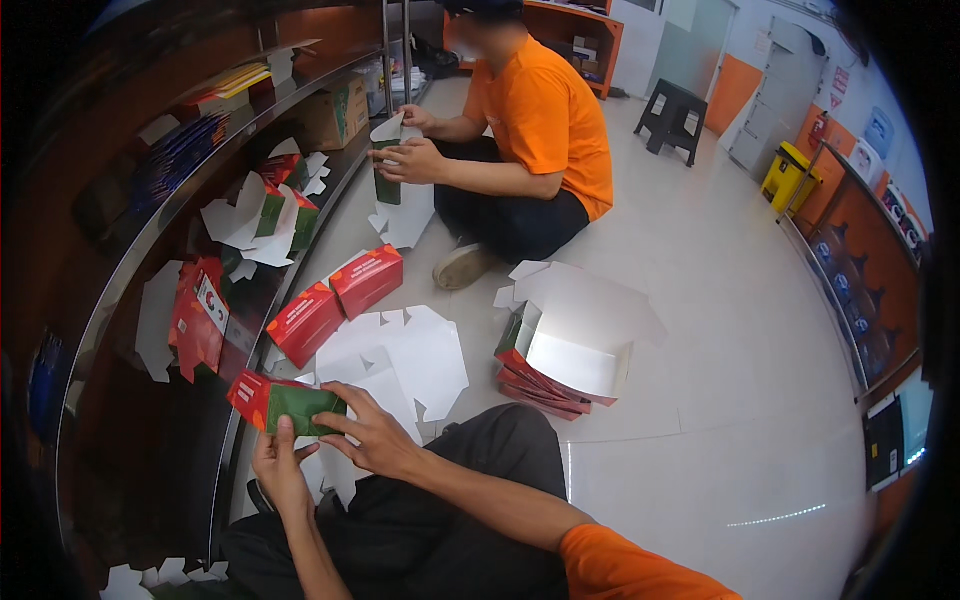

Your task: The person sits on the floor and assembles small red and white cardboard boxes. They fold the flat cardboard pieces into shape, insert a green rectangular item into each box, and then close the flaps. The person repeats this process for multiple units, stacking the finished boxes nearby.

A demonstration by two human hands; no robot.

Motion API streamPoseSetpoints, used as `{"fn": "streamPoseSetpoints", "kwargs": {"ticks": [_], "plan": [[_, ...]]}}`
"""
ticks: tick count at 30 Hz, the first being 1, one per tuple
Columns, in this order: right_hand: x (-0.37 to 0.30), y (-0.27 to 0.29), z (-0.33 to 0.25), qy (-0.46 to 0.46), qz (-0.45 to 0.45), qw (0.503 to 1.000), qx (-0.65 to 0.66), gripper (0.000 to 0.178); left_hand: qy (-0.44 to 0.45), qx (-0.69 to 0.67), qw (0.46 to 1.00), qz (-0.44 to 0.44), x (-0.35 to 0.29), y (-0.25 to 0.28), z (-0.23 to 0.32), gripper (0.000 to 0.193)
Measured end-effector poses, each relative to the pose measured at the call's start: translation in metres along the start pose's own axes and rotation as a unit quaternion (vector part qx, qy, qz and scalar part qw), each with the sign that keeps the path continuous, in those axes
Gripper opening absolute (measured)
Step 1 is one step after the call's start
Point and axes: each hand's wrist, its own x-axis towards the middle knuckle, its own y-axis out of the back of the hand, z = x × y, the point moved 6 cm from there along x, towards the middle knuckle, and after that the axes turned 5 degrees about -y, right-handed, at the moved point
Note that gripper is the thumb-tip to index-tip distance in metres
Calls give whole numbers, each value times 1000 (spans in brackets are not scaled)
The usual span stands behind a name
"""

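Between my two hands is a small red and green carton box (302, 403), tilted, its green end toward me. My left hand (284, 472) grips it from below, with the thumb on its green face. From the right, my right hand (375, 438) pinches the green end with its fingers. Just beyond lie two red folded boxes (368, 281), end to end on the floor. White unfolded carton blanks (430, 362) spread out beside them, their plain sides up. Further right, a stack of red cartons (545, 388) lies under a partly folded one with a white inside (580, 350).
Along my left runs a metal-edged shelf (165, 240) with red cartons (200, 318) and a brown cardboard box (335, 115). A person in an orange shirt (550, 110) sits ahead, holding a green carton (386, 182). A black stool (672, 118) and yellow bin (790, 178) stand farther off.
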Motion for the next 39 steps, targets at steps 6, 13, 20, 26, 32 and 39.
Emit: {"fn": "streamPoseSetpoints", "kwargs": {"ticks": [6,13,20,26,32,39], "plan": [[13,19,30,-218,-133,884,392,94,-293,377,852,-215,-27,-31,7,11],[22,51,39,-220,-54,953,201,57,-323,493,695,-412,-120,-62,-41,23],[14,25,-12,19,-254,946,202,43,222,-334,904,-146,-3,-21,-25,34],[18,28,-6,-227,-130,870,419,41,182,-291,938,-38,7,-5,-35,23],[16,16,-13,8,-142,987,70,48,93,-291,951,-41,10,-8,-29,28],[14,11,-19,-29,-109,993,18,48,101,-247,963,-36,0,-17,-18,21]]}}
